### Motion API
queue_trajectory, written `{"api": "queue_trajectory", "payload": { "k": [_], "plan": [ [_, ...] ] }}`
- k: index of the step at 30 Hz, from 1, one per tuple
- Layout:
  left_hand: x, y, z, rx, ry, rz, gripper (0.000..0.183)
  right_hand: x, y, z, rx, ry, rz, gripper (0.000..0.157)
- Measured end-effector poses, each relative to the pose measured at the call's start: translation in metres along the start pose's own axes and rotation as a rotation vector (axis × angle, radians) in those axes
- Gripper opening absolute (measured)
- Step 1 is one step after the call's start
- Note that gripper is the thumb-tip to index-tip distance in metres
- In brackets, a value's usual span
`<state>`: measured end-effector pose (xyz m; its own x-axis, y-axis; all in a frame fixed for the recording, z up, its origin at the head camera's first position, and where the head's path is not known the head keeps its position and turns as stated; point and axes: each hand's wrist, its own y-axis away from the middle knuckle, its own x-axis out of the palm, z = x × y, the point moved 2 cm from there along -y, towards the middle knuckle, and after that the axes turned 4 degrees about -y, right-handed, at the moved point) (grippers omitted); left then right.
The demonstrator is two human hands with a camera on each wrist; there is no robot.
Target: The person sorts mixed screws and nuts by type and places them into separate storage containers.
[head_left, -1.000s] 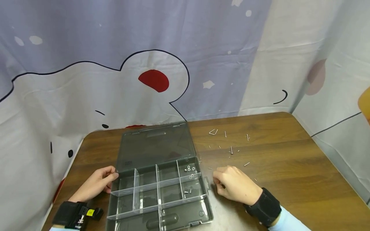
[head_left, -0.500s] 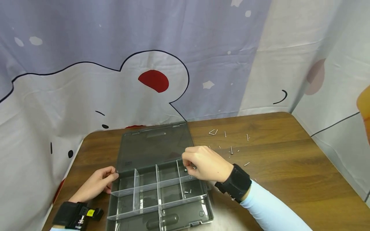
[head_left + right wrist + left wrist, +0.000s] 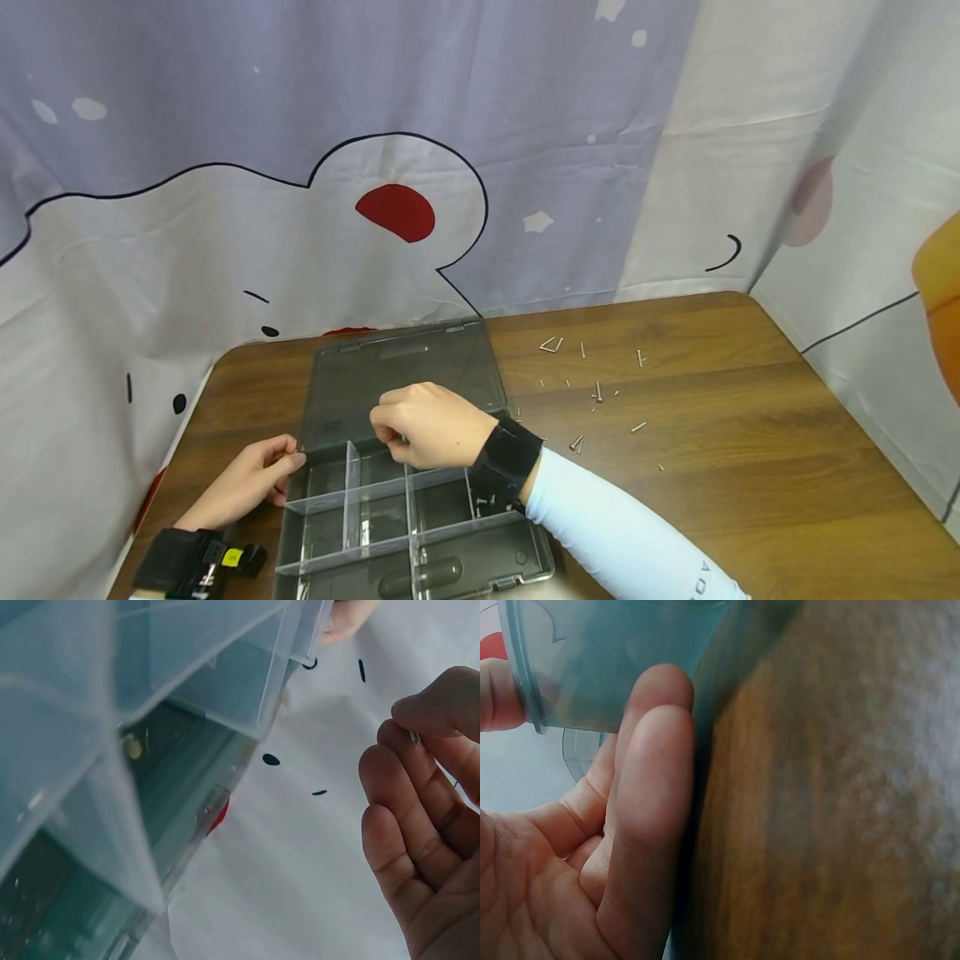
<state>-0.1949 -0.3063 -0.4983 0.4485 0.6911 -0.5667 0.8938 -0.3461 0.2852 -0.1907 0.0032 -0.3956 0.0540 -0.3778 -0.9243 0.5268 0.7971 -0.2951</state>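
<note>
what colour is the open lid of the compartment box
Smoky dark grey; the lid shows best in the head view.

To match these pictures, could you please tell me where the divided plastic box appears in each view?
Head: divided plastic box, bottom, slightly left of centre.
Left wrist: box, upper left, partly in view.
Right wrist: box, filling most of the left half.
Shared landmark: left hand at the box's side.
</note>
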Motion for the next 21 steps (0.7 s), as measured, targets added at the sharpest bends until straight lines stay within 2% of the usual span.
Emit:
{"api": "queue_trajectory", "payload": {
  "k": [5,14,18,19,21],
  "plan": [
    [0.000,0.001,0.000,0.003,0.007,0.006,0.033,0.007,-0.011,0.005,-0.004,-0.011,0.011,0.020],
    [0.000,0.001,-0.001,0.014,0.010,0.015,0.034,0.012,-0.016,0.009,-0.034,-0.008,0.011,0.020],
    [0.000,0.001,0.000,0.014,0.008,0.019,0.034,0.012,-0.015,0.010,-0.033,0.011,0.046,0.009],
    [0.000,0.001,0.000,0.014,0.006,0.019,0.034,0.012,-0.014,0.010,-0.024,0.020,0.072,0.019],
    [0.000,0.001,0.000,0.012,0.005,0.016,0.034,0.012,-0.011,0.012,-0.002,0.040,0.141,0.054]
  ]
}}
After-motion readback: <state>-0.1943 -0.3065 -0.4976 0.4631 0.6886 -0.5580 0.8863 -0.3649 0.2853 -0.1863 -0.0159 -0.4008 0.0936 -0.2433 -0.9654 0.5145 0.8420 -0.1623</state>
